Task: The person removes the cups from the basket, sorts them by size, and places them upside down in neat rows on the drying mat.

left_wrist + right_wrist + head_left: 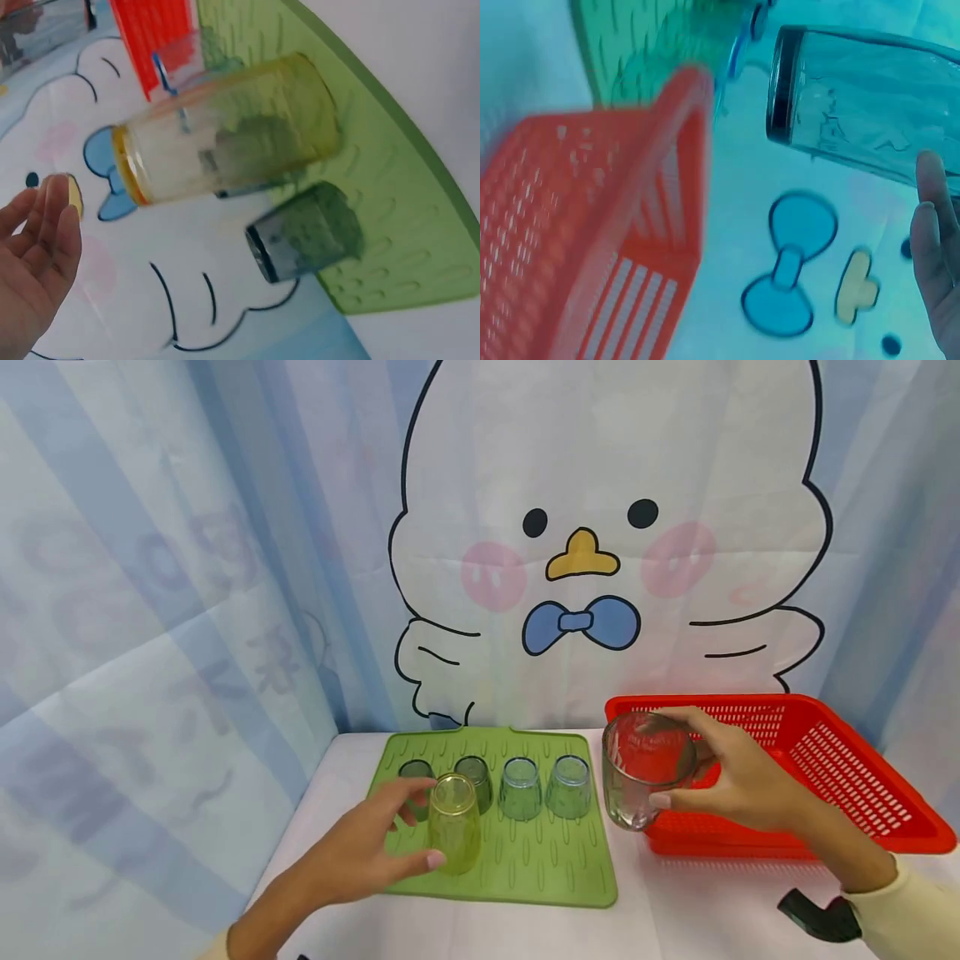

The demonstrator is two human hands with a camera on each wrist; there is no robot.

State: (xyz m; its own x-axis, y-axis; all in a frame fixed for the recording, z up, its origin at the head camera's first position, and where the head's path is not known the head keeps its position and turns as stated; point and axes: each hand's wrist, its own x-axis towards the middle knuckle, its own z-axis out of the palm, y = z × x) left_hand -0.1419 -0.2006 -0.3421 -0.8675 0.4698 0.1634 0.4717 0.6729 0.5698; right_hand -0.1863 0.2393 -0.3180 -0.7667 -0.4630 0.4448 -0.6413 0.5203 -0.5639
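My right hand (738, 777) grips a clear glass tumbler (626, 785) above the table, thumb in front and fingers at its far side. The tumbler is tilted, near the left end of the red basket; in the right wrist view its thick base (784, 86) shows. My left hand (360, 843) is beside a tall yellow glass (455, 835), thumb and fingers spread, and the left wrist view shows a gap between hand and glass. The yellow glass stands upside down on a green ridged mat (543, 881). Behind it is a row of small grey and bluish glasses (521, 789).
A red plastic basket (795, 845) with slotted walls stands to the right of the mat on a white-covered table (562, 935). A curtain with a cartoon bird (585, 468) hangs behind the table. Near my right wrist is a dark curved piece (821, 920).
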